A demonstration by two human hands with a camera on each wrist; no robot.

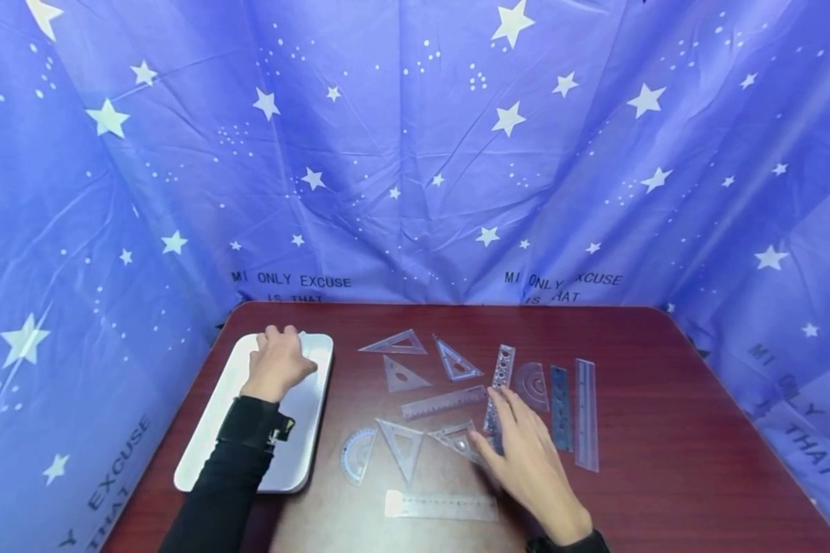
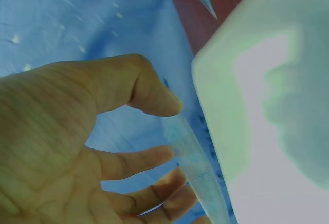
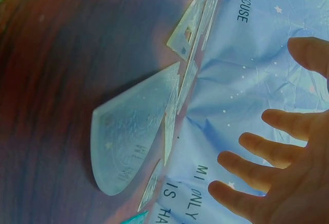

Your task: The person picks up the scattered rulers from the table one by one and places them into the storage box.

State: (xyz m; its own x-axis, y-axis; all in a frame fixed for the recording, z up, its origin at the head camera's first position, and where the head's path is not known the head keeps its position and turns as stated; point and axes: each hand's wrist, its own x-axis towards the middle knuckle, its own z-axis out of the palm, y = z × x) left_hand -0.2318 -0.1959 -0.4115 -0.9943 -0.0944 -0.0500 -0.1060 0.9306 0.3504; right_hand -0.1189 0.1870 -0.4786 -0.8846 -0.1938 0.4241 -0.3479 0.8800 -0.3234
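Observation:
My left hand (image 1: 280, 362) is over the white tray (image 1: 321, 399) at the left of the table. In the left wrist view, its thumb and fingers pinch a clear plastic piece (image 2: 193, 160) with fine tick marks and a slightly curved edge; its full shape is hidden. My right hand (image 1: 529, 449) hovers palm down with fingers apart and holds nothing. Nearest to it are a patterned stencil ruler (image 1: 503, 365) and a clear set square (image 1: 453, 436), both partly covered by the hand. A protractor (image 1: 531, 384) lies just beyond its fingers.
Spread over the brown table (image 1: 692, 461) are more clear set squares (image 1: 403, 444), another protractor (image 1: 356, 455), a front ruler (image 1: 449, 507), a middle ruler (image 1: 443, 402), a dark stencil ruler (image 1: 560, 407) and a long ruler (image 1: 585, 415). A starry blue curtain (image 1: 415, 153) hangs behind.

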